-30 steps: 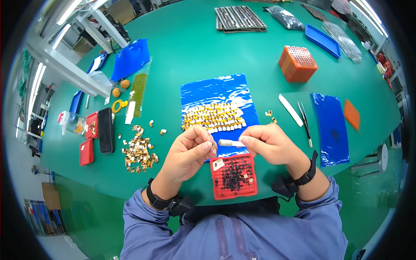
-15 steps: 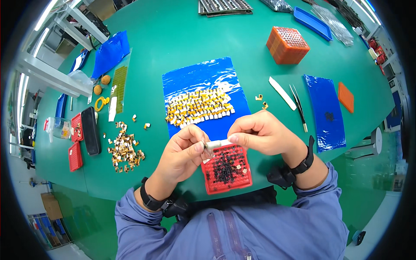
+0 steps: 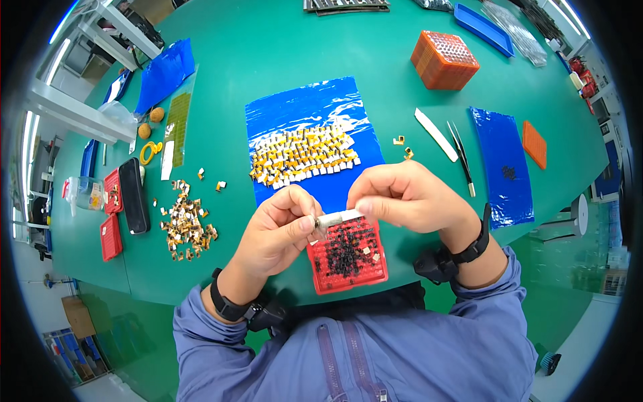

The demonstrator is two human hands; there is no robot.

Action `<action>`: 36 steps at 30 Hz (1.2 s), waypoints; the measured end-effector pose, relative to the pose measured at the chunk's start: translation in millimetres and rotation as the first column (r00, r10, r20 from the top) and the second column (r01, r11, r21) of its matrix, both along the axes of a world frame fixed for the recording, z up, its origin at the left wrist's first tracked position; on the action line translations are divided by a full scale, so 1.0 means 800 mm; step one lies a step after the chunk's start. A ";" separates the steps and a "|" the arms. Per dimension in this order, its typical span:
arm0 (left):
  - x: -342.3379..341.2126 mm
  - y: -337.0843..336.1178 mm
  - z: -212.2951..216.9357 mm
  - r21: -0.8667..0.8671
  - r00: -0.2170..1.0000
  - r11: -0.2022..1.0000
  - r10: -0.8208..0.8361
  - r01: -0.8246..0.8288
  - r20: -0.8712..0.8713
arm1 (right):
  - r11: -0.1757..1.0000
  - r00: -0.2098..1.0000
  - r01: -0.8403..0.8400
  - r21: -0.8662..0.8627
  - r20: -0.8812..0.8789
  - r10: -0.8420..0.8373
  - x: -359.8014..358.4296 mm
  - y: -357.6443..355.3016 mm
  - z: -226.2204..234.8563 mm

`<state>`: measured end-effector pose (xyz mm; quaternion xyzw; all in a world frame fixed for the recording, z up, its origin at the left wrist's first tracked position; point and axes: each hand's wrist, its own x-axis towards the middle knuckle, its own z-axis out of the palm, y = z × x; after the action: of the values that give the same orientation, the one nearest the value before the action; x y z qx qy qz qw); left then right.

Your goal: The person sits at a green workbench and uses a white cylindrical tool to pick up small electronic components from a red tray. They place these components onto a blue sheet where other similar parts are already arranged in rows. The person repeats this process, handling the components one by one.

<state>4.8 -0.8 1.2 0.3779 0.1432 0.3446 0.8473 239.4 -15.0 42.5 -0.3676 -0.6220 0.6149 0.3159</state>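
Observation:
Above a red tray (image 3: 352, 287), my left hand (image 3: 271, 234) pinches a small whitish roll (image 3: 328, 220) between thumb and fingertips. From it a short white strip (image 3: 351, 214) runs to my right hand (image 3: 405, 195), whose thumb and forefinger grip its far end. The roll's exact kind cannot be made out. Many tiny black pieces (image 3: 345, 258) lie in the tray, along with a few pale ones. Just beyond my hands, a blue sticky sheet (image 3: 301, 97) carries rows of small white-and-yellow parts (image 3: 305, 155).
A loose pile of white-and-gold parts (image 3: 186, 224) lies left, near a black case (image 3: 135, 197) and yellow scissors (image 3: 151, 153). To the right are a white strip-shaped tool (image 3: 435, 134), tweezers (image 3: 462, 161) and another blue sheet (image 3: 499, 194). Stacked orange trays (image 3: 442, 67) stand beyond.
The right-hand end of the white strip has risen slightly, so the strip now slants upward. Both hands keep their pinch. The whole view has shifted a little.

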 end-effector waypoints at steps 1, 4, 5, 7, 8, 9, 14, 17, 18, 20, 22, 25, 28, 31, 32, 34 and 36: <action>0.000 0.000 0.001 0.001 1.000 1.000 -0.004 0.004 0.001 | 0.996 1.000 0.015 -0.089 -0.022 -0.017 -0.001 -0.001 0.002; -0.001 -0.001 0.002 0.019 1.000 1.000 -0.009 0.009 -0.001 | 0.998 0.999 -0.030 0.047 -0.028 0.031 0.001 -0.001 -0.002; -0.001 -0.001 0.002 0.027 1.000 1.000 -0.008 0.008 -0.002 | 0.999 0.999 -0.031 0.030 -0.017 0.032 0.002 -0.001 0.000; -0.001 -0.002 0.002 0.049 1.000 0.999 -0.012 0.012 -0.007 | 0.999 0.999 -0.034 -0.004 0.006 0.034 0.003 -0.001 0.007; 0.000 -0.002 0.003 0.060 1.000 0.998 -0.014 0.014 -0.009 | 0.997 0.996 -0.076 -0.017 0.039 0.076 0.006 0.000 0.006; 0.000 -0.003 0.002 0.056 1.000 0.998 -0.008 0.008 -0.001 | 0.996 0.996 -0.080 0.033 0.033 0.079 0.006 0.000 0.003; 0.003 -0.005 0.003 0.054 1.000 0.999 -0.002 0.001 0.015 | 0.996 0.998 -0.050 0.067 -0.028 0.052 0.005 -0.001 -0.005; 0.002 -0.005 0.002 0.086 1.000 0.996 -0.017 0.017 0.001 | 0.980 0.996 -0.089 0.177 0.018 0.087 0.007 0.002 -0.009; 0.002 -0.005 0.003 0.087 1.000 0.996 -0.013 0.013 -0.005 | 0.988 0.997 -0.081 0.135 0.010 0.081 0.007 0.001 -0.006; 0.002 -0.006 0.003 0.090 1.000 0.996 -0.004 0.005 -0.015 | 0.996 0.998 -0.068 0.051 -0.006 0.068 0.005 -0.001 0.002; 0.001 -0.005 0.002 0.104 1.000 0.994 -0.012 0.013 -0.014 | 0.989 0.989 -0.141 0.053 0.044 0.139 0.008 0.003 0.001; 0.001 -0.006 0.003 0.126 1.000 0.992 -0.010 0.013 -0.029 | 0.973 0.986 -0.163 0.162 0.070 0.154 0.011 0.005 -0.002; 0.001 -0.007 0.004 0.140 0.999 0.990 -0.002 0.009 -0.052 | 0.985 0.994 -0.109 0.134 0.009 0.109 0.008 0.002 -0.004; 0.001 -0.007 0.003 0.160 0.999 0.987 -0.001 0.009 -0.054 | 0.986 0.993 -0.115 0.119 -0.003 0.116 0.008 0.000 -0.007; 0.002 -0.007 0.003 0.169 0.999 0.986 -0.002 0.011 -0.051 | 0.983 0.992 -0.128 0.133 0.007 0.129 0.009 0.001 -0.008; 0.002 -0.006 0.004 0.179 0.998 0.984 0.005 0.006 -0.064 | 0.976 0.994 -0.109 0.186 0.003 0.111 0.009 0.002 -0.007; 0.001 -0.006 0.004 0.181 0.997 0.983 0.007 0.006 -0.074 | 0.994 0.994 -0.110 -0.002 0.027 0.110 0.009 0.002 0.006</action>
<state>5.9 -6.0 4.2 0.4659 0.1426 0.3423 0.8034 246.3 -13.5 47.3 -0.3415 -0.6453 0.6265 0.2730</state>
